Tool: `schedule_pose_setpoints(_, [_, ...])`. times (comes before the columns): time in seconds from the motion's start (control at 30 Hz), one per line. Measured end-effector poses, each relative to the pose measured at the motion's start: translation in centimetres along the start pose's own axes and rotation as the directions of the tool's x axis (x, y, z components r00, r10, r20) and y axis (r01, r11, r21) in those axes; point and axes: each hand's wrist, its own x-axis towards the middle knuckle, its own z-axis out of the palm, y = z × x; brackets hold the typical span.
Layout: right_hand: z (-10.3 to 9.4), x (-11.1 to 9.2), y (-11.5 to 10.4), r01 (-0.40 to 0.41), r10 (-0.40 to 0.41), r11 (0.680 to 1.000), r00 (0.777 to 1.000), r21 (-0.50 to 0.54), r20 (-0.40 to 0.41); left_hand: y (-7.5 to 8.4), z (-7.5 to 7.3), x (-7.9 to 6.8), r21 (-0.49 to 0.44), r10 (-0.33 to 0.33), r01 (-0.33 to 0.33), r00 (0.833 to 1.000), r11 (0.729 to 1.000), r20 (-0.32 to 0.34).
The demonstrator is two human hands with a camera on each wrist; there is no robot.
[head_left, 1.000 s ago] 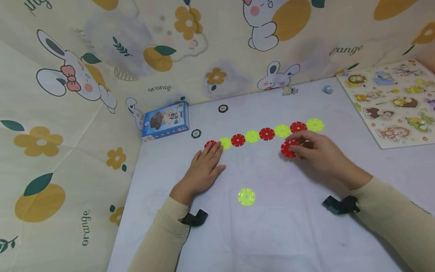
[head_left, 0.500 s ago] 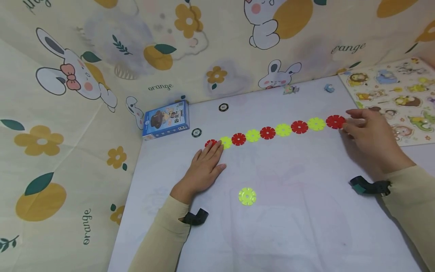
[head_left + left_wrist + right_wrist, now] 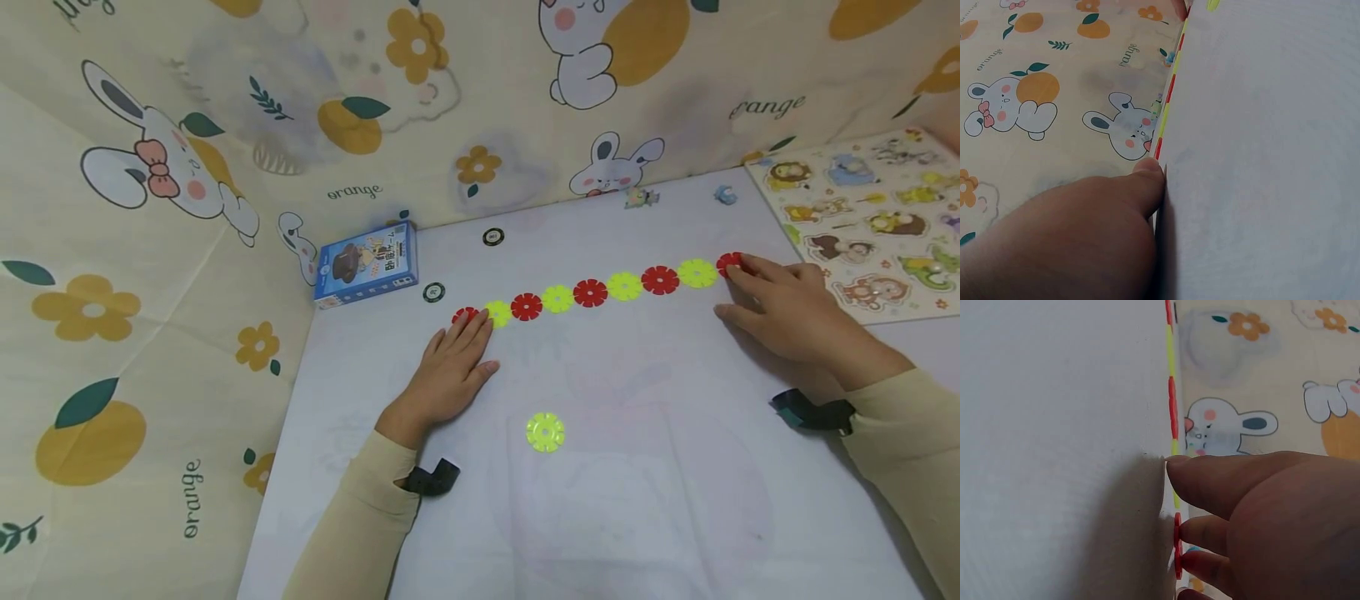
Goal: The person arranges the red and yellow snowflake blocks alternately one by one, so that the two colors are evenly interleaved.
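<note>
Red and yellow-green notched plastic discs lie in a slightly slanting row, colours alternating. My left hand (image 3: pixel 447 379) lies flat at the row's left end, fingertips on the end red disc (image 3: pixel 461 317) and right at the yellow-green disc (image 3: pixel 498 315) beside it. At the other end my right hand (image 3: pixel 795 312) touches the last red disc (image 3: pixel 726 265) with extended fingertips. In the right wrist view, two fingers press on that red disc (image 3: pixel 1177 545) while the thumb stays apart from it. The hand partly covers the disc from above. Nearer the body lies a single yellow-green disc (image 3: pixel 545 432).
A blue card-game box (image 3: pixel 366 265) stands at the back left, with two black-rimmed chips (image 3: pixel 433 292) near it. Two small figures (image 3: pixel 725 194) sit along the back edge by the patterned cloth wall. An animal picture board (image 3: pixel 862 225) lies at the right.
My right hand carried the red disc from below the row to its right end, then moved slightly left and loosened its pinch. My left hand has stayed in place.
</note>
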Motion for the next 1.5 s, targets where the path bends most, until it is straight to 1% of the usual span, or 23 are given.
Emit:
schedule_pose_setpoints(0.2, [-0.1,0.0,-0.2,-0.006,0.006,1.0,1.0,-0.014,0.006,-0.1,0.1,0.0,0.006,-0.001,0.001,1.0,1.0,-0.004])
schedule_pose_setpoints(0.3, [-0.3,-0.1,-0.4,-0.016,0.017,1.0,1.0,0.014,-0.015,0.0,0.0,0.0,0.005,0.002,-0.002,1.0,1.0,-0.01])
schedule_pose_setpoints(0.4, [-0.9,-0.2,-1.0,-0.046,0.051,0.992,0.998,0.118,-0.042,0.0,0.1,0.0,0.007,0.002,-0.002,1.0,1.0,-0.012])
schedule_pose_setpoints(0.47, [-1.3,-0.4,-1.6,-0.043,0.058,0.97,0.997,0.239,-0.056,0.0,0.2,0.1,0.01,0.0,0.0,1.0,1.0,-0.012])
schedule_pose_setpoints(0.5, [-1.5,-0.6,-2.0,-0.032,0.052,0.952,0.997,0.305,-0.057,-0.1,0.2,0.1,0.013,0.0,0.0,1.0,1.0,-0.012])
schedule_pose_setpoints(0.57, [-1.7,-1.1,-3.2,0.01,0.015,0.903,0.998,0.43,-0.054,-0.1,0.3,0.1,0.014,0.0,0.0,1.0,1.0,-0.012])
schedule_pose_setpoints(0.6, [-1.6,-1.3,-3.9,0.04,-0.02,0.87,0.999,0.492,-0.047,-0.1,0.3,0.1,0.015,0.0,0.0,1.0,1.0,-0.012])
schedule_pose_setpoints(0.67, [-1.3,-1.7,-5.5,0.101,-0.104,0.788,0.994,0.607,-0.03,-0.1,0.4,0.1,0.014,-0.001,0.001,1.0,1.0,-0.011])
schedule_pose_setpoints(0.73, [-0.9,-2.1,-7.2,0.142,-0.194,0.704,0.981,0.696,-0.004,-0.1,0.3,0.1,0.011,0.001,-0.001,1.0,1.0,-0.011])
schedule_pose_setpoints(0.8, [-0.1,-2.4,-8.8,0.185,-0.302,0.607,0.953,0.773,0.008,0.0,0.3,0.1,0.01,0.002,-0.002,1.0,1.0,-0.011])
schedule_pose_setpoints(0.87, [0.7,-2.7,-10.3,0.213,-0.409,0.523,0.912,0.826,0.023,0.0,0.3,0.1,0.011,0.006,-0.006,1.0,1.0,-0.014])
schedule_pose_setpoints(0.9, [1.3,-2.9,-11.0,0.226,-0.461,0.49,0.887,0.842,0.03,0.0,0.2,0.2,0.012,0.009,-0.008,1.0,1.0,-0.016])
schedule_pose_setpoints(0.93, [1.9,-3.0,-11.7,0.237,-0.507,0.469,0.861,0.851,0.04,0.0,0.2,0.2,0.014,0.01,-0.01,1.0,1.0,-0.018])
schedule_pose_setpoints(0.97, [2.5,-3.2,-12.4,0.235,-0.54,0.464,0.839,0.854,0.062,0.0,0.2,0.2,0.018,0.011,-0.011,1.0,1.0,-0.021])
schedule_pose_setpoints(1.0, [3.1,-3.4,-13.0,0.234,-0.562,0.475,0.823,0.848,0.088,-0.1,0.2,0.3,0.02,0.013,-0.013,1.0,1.0,-0.022])
schedule_pose_setpoints(1.07, [4.3,-3.8,-14.3,0.23,-0.571,0.535,0.807,0.813,0.148,-0.1,0.2,0.3,0.021,0.014,-0.013,1.0,1.0,-0.021])
schedule_pose_setpoints(1.17, [5.9,-4.5,-16.0,0.293,-0.539,0.696,0.817,0.656,0.207,-0.1,0.2,0.3,0.014,0.013,-0.012,1.0,1.0,-0.015])
schedule_pose_setpoints(1.2, [6.4,-4.6,-16.5,0.331,-0.533,0.735,0.822,0.592,0.202,-0.1,0.2,0.3,0.009,0.012,-0.011,1.0,1.0,-0.013])
schedule_pose_setpoints(1.23, [6.7,-4.8,-17.0,0.371,-0.533,0.764,0.825,0.529,0.191,-0.1,0.1,0.2,0.007,0.01,-0.01,1.0,1.0,-0.01])
schedule_pose_setpoints(1.3, [7.3,-5.0,-17.8,0.438,-0.537,0.798,0.828,0.413,0.16,-0.1,0.1,0.2,0.002,0.007,-0.007,1.0,1.0,-0.009])
schedule_pose_setpoints(1.37, [7.5,-5.2,-18.3,0.466,-0.545,0.802,0.827,0.374,0.137,-0.1,0.1,0.1,0.002,0.004,-0.004,1.0,1.0,-0.01])
schedule_pose_setpoints(1.4, [7.5,-5.2,-18.4,0.456,-0.54,0.8,0.83,0.391,0.139,0.0,0.1,0.1,0.003,0.004,-0.004,1.0,1.0,-0.012])
schedule_pose_setpoints(1.5, [7.0,-5.1,-18.1,0.37,-0.51,0.784,0.842,0.498,0.178,-0.1,0.2,0.1,0.005,0.003,-0.003,1.0,1.0,-0.014])
